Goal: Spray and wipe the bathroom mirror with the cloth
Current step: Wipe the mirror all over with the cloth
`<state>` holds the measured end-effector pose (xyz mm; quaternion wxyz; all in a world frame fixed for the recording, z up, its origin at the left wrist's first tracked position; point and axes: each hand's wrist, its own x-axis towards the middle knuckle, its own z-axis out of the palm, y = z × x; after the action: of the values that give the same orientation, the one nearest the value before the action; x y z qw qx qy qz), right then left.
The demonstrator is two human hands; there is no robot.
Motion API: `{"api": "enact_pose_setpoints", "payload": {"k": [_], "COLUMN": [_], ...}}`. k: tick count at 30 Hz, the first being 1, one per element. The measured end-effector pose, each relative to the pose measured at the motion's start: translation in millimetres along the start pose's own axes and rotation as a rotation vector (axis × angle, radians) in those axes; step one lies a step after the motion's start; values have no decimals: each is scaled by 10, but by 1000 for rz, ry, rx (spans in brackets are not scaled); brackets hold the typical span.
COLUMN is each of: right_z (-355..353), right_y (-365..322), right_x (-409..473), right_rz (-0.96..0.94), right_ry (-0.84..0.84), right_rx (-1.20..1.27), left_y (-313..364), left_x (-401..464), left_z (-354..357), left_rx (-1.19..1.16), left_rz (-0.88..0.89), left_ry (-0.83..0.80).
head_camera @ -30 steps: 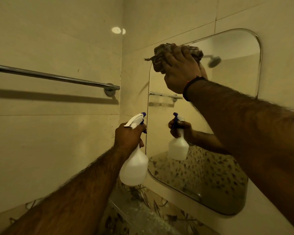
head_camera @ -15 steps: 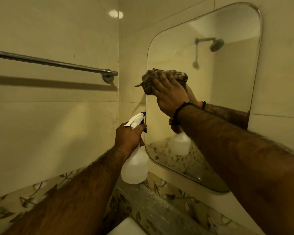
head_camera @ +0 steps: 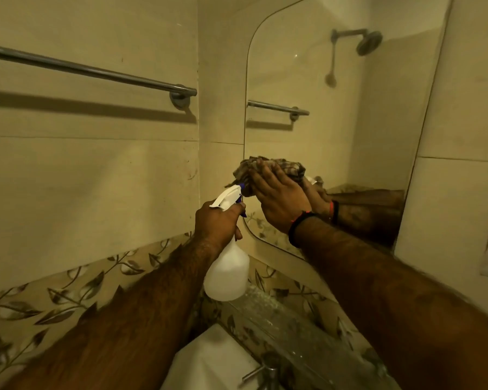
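Right hand (head_camera: 280,200) presses cloth (head_camera: 293,168) on mirror (head_camera: 299,74); left hand (head_camera: 217,222) grips spray bottle (head_camera: 227,274).

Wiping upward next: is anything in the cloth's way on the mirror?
Nothing visible. The right hand presses the cloth on the mirror, lower left; the glass above and to the right is bare, showing only reflections. The spray bottle in the left hand sits beside the cloth's lower left, off that path.

Crumpled brown checked cloth (head_camera: 268,168) lies pressed against the lower left area of the round-cornered wall mirror (head_camera: 307,128). White spray bottle (head_camera: 226,274) with blue trigger is upright, just left of the mirror's edge.
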<state>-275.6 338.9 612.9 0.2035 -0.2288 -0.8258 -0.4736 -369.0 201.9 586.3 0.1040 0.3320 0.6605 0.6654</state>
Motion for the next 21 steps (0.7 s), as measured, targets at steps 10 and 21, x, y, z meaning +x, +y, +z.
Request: {"api": "enact_pose_setpoints", "payload": {"k": [10,21], "right_z": [238,369], "right_y": [-420,-626], "right_x": [-401,-646], "right_rz": [-42,-75], "right_ry": [-111,-142], "right_rx": [94,106], "left_y": [-97,-299], "left_x": [-123,-220], "left_z": [-88,-88], "left_rx": [8,1], "left_rz": [2,-24], "left_ry": [7,-10]}}
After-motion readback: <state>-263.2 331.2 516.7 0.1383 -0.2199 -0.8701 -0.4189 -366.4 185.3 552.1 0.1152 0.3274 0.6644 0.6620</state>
